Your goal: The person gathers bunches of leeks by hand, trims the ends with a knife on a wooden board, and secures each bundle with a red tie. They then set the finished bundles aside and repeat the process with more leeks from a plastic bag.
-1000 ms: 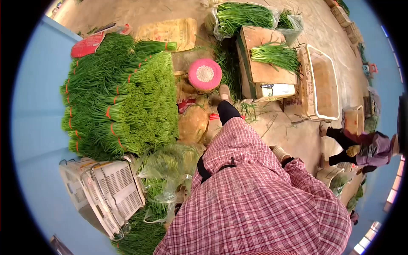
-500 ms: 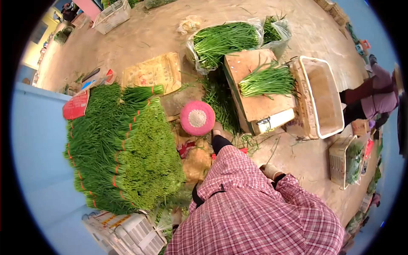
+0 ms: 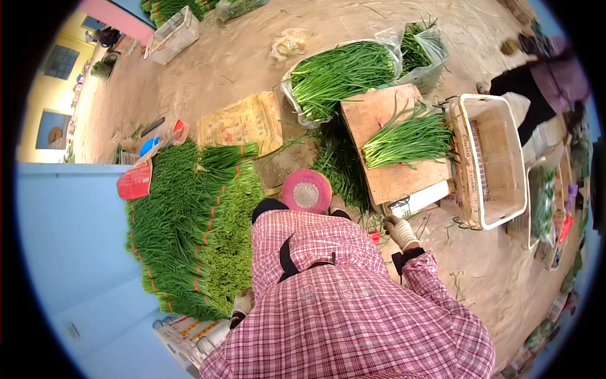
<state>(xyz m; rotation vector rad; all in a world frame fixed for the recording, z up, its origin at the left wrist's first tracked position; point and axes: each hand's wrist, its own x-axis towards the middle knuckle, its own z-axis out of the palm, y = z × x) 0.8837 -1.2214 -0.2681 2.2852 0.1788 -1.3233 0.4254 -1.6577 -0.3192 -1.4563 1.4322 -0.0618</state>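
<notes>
My right hand (image 3: 400,232), in a pale glove, hangs just below the near corner of a wooden board (image 3: 394,180); its fingers look curled, with no held object visible. My left hand (image 3: 243,302), also gloved, is low beside the pile of banded green stalks (image 3: 221,252), its fingers mostly hidden. On the board lies a bunch of long green stalks (image 3: 407,144) with red bands. A pink round stool (image 3: 307,191) with a pale centre stands in front of my lap.
Right of the board is a white-rimmed crate (image 3: 495,164), with a person (image 3: 543,82) behind it. Bags of greens (image 3: 344,76) lie beyond the board. A yellow sack (image 3: 243,123) lies near the pile. White crates (image 3: 183,338) are at lower left.
My view has shifted, and my right hand has come up close to the board's corner. My left hand has moved up beside the pile. The person at the right has moved farther up in view.
</notes>
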